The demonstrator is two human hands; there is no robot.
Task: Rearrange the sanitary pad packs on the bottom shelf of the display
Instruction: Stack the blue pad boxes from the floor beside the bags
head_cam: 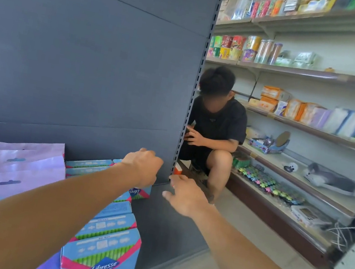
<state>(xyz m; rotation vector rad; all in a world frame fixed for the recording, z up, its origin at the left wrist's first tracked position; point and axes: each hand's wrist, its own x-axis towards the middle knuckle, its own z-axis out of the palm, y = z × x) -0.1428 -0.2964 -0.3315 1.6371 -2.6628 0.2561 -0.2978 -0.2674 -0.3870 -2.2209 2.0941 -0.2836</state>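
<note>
**One head-worn view, low and close to the display**

Looks forward and down from head height while crouched near the floor. Wide-angle, with curved edges. Sits very close to the dark bottom shelf [170, 223], whose back panel [86, 52] fills the left half. Takes in both forearms reaching away from the lens. Faces partly past the display's right edge into the aisle and wall shelving [314, 132] beyond.

We see an evenly lit, bright shop scene with soft, faint shadows. The wall shelves [301, 71] on the right are motion-blurred and bowed by the wide lens. The grey back panel [87, 47] looks matt, without glare. The near blue packs [103, 251] are fairly sharp.
</note>
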